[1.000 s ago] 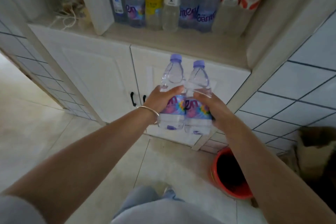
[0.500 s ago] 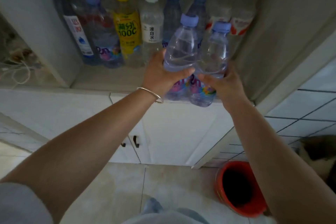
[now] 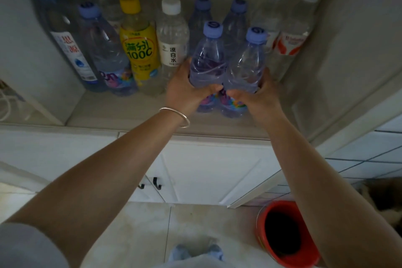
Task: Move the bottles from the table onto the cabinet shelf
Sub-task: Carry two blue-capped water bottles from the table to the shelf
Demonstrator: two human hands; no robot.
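Left hand [image 3: 185,91] and right hand [image 3: 254,95] each grasping a purple-capped bottle [image 3: 207,59], side by side, seemingly resting on the shelf [image 3: 121,109].

Single view only, from your head, wide-angle. Faces forward and steeply down into cabinet shelf [image 3: 130,113], close, at arm's reach. Your forearms run in from bottom corners to frame centre. Lower frame takes in cabinet doors [image 3: 208,172], floor tiles [image 3: 195,222], red bucket [image 3: 282,235] at right. Edges bend with lens distortion.
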